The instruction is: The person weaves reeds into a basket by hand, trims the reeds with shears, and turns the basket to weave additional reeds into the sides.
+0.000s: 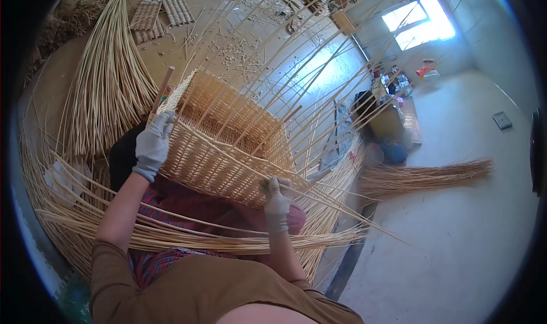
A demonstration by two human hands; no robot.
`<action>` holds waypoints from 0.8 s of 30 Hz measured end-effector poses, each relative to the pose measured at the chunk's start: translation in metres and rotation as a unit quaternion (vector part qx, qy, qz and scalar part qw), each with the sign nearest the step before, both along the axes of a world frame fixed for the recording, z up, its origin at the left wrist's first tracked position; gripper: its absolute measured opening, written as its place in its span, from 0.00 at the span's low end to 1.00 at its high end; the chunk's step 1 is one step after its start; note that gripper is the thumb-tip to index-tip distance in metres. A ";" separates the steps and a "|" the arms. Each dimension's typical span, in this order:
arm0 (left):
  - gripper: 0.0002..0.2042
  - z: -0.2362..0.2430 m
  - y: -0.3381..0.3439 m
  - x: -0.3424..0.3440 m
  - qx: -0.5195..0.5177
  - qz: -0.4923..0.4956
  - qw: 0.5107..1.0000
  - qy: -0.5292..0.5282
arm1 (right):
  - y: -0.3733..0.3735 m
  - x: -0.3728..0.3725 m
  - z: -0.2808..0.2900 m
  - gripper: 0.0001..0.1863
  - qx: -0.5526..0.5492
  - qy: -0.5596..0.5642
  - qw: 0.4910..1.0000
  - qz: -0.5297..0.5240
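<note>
A rectangular wicker basket (212, 167) rests tilted across my lap, its open top facing up and away. Many long upright rods (307, 56) rise out of its walls. My left hand (154, 144), in a pale work glove, is closed on the basket's left corner, close to a thicker wooden stick (163, 90) that stands there. At the near right corner my right hand (276, 196), gloved too, has its fingers pinched round wicker rods along the rim. The loose rod ends (353, 210) stick out to the right of that hand. The right fingertips are partly hidden.
A large bundle of rods (108, 90) lies at the left, and more rods (228, 244) cross my lap. Slatted wooden pieces (154, 16) and scattered offcuts (239, 50) are on the floor beyond. Another bundle (427, 178) lies at the right, near a person (387, 124).
</note>
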State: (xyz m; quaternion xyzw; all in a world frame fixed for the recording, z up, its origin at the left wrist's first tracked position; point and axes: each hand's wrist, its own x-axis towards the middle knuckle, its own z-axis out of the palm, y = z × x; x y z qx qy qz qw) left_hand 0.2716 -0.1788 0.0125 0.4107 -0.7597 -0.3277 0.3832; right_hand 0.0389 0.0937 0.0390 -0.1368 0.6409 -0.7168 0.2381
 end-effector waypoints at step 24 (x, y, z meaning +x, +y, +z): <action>0.16 -0.011 0.001 -0.065 0.100 -0.158 0.982 0.022 | -0.290 -0.039 0.109 0.31 0.052 0.649 0.757 0.059</action>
